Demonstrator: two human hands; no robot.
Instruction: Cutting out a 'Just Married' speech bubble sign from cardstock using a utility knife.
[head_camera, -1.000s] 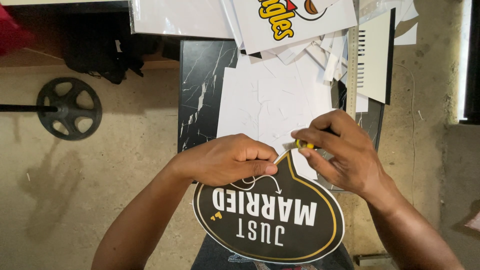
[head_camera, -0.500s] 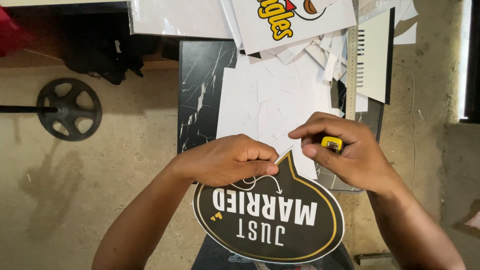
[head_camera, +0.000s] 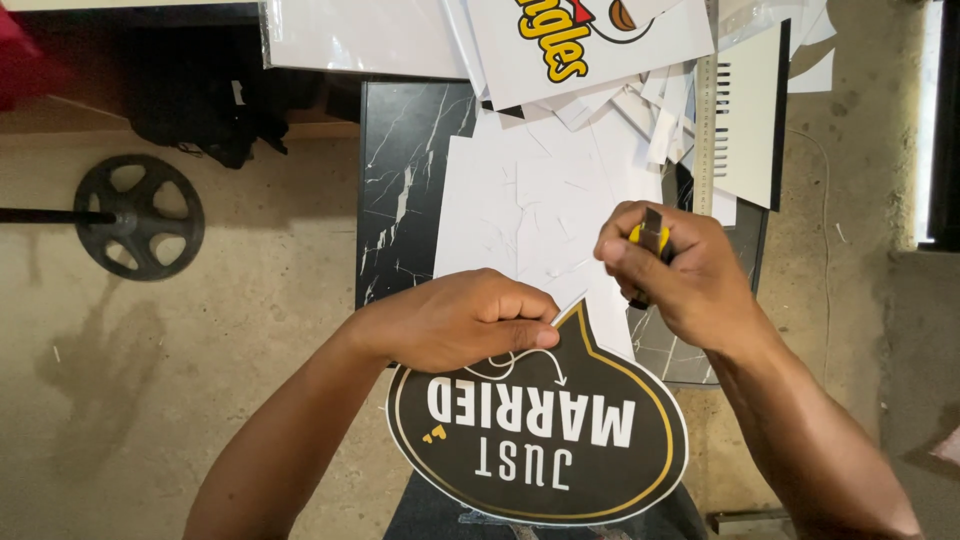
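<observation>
A black speech-bubble sign (head_camera: 560, 440) with a gold border and white lettering lies at the near edge of a black marble-patterned table (head_camera: 400, 200). My left hand (head_camera: 470, 320) is closed over the sign's upper left edge, pinching a thin white paper strip (head_camera: 566, 308) at the sign's pointed tip. My right hand (head_camera: 680, 275) is raised just right of the tip, gripping a yellow and black utility knife (head_camera: 650, 235) with its blade pointing up. The knife is off the sign.
White sheets (head_camera: 530, 210) cover the table's middle. Printed sheets and paper offcuts (head_camera: 600, 60) pile up at the far end, next to a metal ruler (head_camera: 710, 130) and a white board (head_camera: 750, 110). A black wheel on a rod (head_camera: 140, 215) lies on the concrete floor at left.
My right hand has lifted away from the sign's tip and turned the knife so its blade points up. My left hand has stayed on the sign.
</observation>
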